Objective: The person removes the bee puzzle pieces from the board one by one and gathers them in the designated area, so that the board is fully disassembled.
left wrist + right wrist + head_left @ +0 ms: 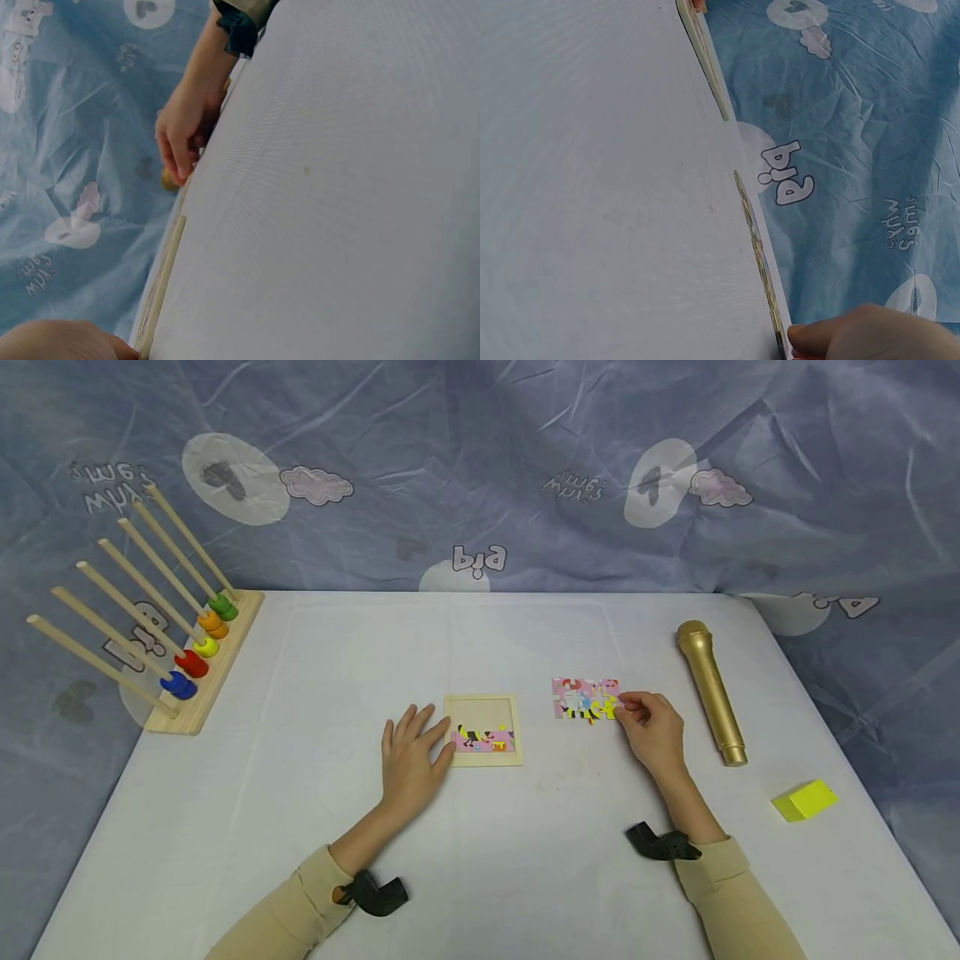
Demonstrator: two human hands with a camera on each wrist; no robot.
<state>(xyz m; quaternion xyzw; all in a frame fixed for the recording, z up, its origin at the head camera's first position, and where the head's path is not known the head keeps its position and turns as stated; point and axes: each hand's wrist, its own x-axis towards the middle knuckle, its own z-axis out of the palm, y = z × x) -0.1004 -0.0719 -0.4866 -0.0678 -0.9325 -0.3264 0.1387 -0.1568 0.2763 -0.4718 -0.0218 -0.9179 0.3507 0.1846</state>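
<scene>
A small wooden puzzle tray (482,762) lies on the table, its lower part filled with a pink, yellow and black picture strip (483,742). My left hand (412,768) rests at the tray's left side, fingers spread, with fingertips at the rim. To the right of the tray lies a flat group of pink and yellow puzzle pieces (573,697), with gaps between some of them. At its right edge my right hand (654,731) pinches a piece between thumb and forefinger; the fingers hide most of that piece. The right wrist view shows the pieces (757,247) edge-on.
A gold microphone (712,693) lies right of my right hand, and a yellow block (805,800) sits nearer the table's right edge. At the far left stands a wooden peg rack (217,681) with coloured rings. A patterned grey-blue cloth (480,460) hangs behind the table.
</scene>
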